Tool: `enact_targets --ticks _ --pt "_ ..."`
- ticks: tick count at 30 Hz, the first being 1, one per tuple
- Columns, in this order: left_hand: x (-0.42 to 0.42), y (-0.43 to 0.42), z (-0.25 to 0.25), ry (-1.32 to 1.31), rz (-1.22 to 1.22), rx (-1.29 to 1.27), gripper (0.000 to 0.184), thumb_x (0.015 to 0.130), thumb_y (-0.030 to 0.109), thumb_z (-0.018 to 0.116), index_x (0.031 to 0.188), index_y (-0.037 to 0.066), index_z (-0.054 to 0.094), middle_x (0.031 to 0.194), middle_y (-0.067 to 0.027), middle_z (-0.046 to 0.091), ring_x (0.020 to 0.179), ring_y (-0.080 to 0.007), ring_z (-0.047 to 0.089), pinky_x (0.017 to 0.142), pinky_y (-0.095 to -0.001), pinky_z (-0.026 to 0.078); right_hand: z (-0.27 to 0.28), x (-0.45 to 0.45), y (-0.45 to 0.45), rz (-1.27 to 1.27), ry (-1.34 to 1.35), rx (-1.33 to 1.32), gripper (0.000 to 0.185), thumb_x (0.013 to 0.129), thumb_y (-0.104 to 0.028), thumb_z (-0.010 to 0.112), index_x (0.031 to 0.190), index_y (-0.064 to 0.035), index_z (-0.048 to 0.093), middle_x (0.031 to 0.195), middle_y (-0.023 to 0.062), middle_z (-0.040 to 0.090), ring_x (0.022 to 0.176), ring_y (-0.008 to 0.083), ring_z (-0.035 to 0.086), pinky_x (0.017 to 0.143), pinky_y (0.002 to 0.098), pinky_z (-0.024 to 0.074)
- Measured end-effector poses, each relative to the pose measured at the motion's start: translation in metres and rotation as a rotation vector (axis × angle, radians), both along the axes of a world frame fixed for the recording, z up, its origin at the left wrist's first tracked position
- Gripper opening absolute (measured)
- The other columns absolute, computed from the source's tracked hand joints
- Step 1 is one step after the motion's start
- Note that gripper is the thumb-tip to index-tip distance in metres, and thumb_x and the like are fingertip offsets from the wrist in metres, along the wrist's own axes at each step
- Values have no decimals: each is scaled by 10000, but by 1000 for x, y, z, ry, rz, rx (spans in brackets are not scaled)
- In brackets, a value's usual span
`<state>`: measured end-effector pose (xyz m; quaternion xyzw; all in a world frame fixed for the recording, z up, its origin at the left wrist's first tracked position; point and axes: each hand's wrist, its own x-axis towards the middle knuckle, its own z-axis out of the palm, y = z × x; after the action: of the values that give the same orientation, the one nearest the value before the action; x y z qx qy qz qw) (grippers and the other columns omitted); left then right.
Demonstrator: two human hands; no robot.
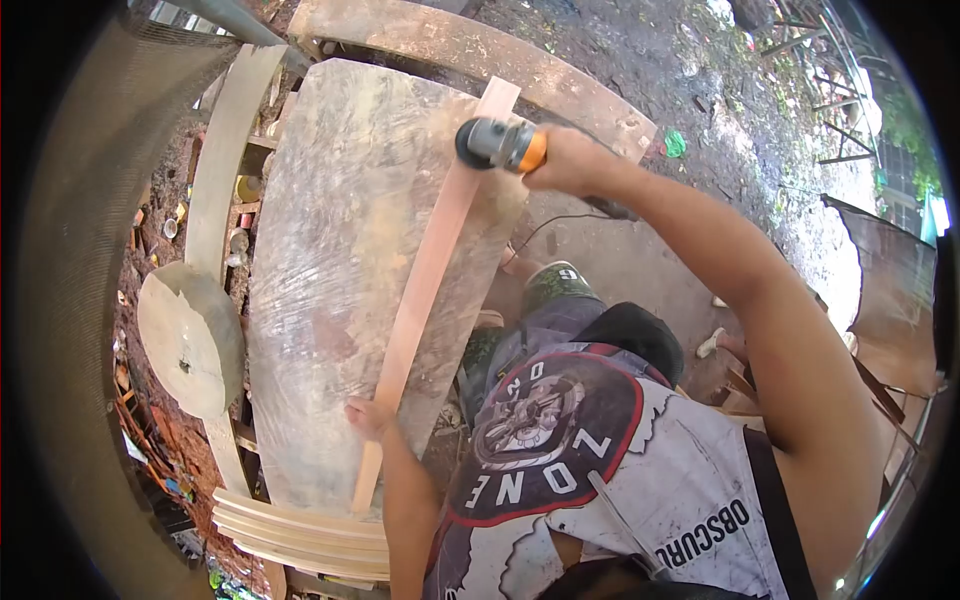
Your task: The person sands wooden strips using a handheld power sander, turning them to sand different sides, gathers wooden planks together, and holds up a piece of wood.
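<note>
A long, narrow wooden strip (428, 290) lies lengthwise across a worn, dusty work table (330, 200). My right hand (572, 160) is wrapped around the orange and grey body of a power sander (500, 145). The sander's round black pad sits over the strip near its far end. Closer to me, my left hand (370, 418) has its fingers curled at the strip's near part, gripping it against the table. The fingertips of the left hand are partly hidden.
Several pale wooden strips (300, 535) are stacked at the table's near end. A round wooden slab (190, 340) and a long plank (225, 170) are on the left. A curved board (480, 50) runs along the far side. A black cord (560, 220) trails below the sander.
</note>
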<state>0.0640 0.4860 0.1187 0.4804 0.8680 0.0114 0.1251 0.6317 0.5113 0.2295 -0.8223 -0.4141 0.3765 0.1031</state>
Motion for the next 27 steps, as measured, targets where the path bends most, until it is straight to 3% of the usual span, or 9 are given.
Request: enact_targets --ticks 2,5,7,10,17,21,23,25,27 --pt "-2 -4 -2 4 19 -2 563 1005 433 384 976 -52 668 976 -317 675 920 -514 624 826 -591 462 -5 25 2 19 24 14 438 710 -299 793 1066 -54 722 914 162 741 864 290 725 792 396 569" --pt "-7 -4 -4 17 11 -6 557 1000 430 385 960 -44 674 978 -315 676 921 -517 622 824 -588 464 -16 63 9 -204 77 -190 443 712 -339 809 1025 -38 721 843 116 716 775 230 704 725 385 556" --pt "-1 -1 3 25 -4 -31 551 993 428 383 937 -32 682 983 -313 677 917 -514 624 821 -584 467 -7 63 17 -180 120 84 453 707 -368 830 975 -18 721 790 64 679 674 170 647 632 362 524" --pt "0 0 4 29 11 -38 545 987 420 379 922 -26 686 985 -307 680 913 -509 625 818 -586 467 -14 66 27 -260 28 -88 359 757 -294 801 1042 -79 771 786 14 677 703 138 628 687 318 516" --pt "-7 0 -12 3 -22 34 523 978 397 395 873 -19 695 935 -269 696 873 -481 639 785 -580 482 -18 6 1 -205 16 -37 393 745 -319 816 1074 -107 776 837 26 693 747 154 650 714 330 525" --pt "-11 -4 -27 -6 -53 152 432 970 369 530 812 3 694 856 -238 693 816 -456 649 719 -568 496 -3 -81 -20 -136 -10 -25 430 718 -340 818 1028 -49 757 811 85 711 712 198 679 667 347 543" --pt "-22 -10 -41 -104 -177 364 348 970 311 586 819 8 668 848 -218 669 811 -427 633 735 -533 495 -25 -116 -29 -107 77 -11 421 711 -299 812 1009 -11 740 803 77 702 689 193 671 644 353 534" --pt "-5 -20 -24 -213 -311 782 265 977 243 592 859 9 632 875 -195 627 834 -390 601 771 -483 488 -5 -163 -37 -14 130 -63 419 710 -283 812 1016 -8 733 805 74 702 696 190 671 648 355 532" --pt "33 -49 14 -627 -295 629 257 987 239 605 883 4 612 877 -180 613 844 -366 590 772 -459 480 21 -216 -46 46 144 -82 360 736 -220 810 1038 -43 728 759 52 674 675 177 657 649 366 529"
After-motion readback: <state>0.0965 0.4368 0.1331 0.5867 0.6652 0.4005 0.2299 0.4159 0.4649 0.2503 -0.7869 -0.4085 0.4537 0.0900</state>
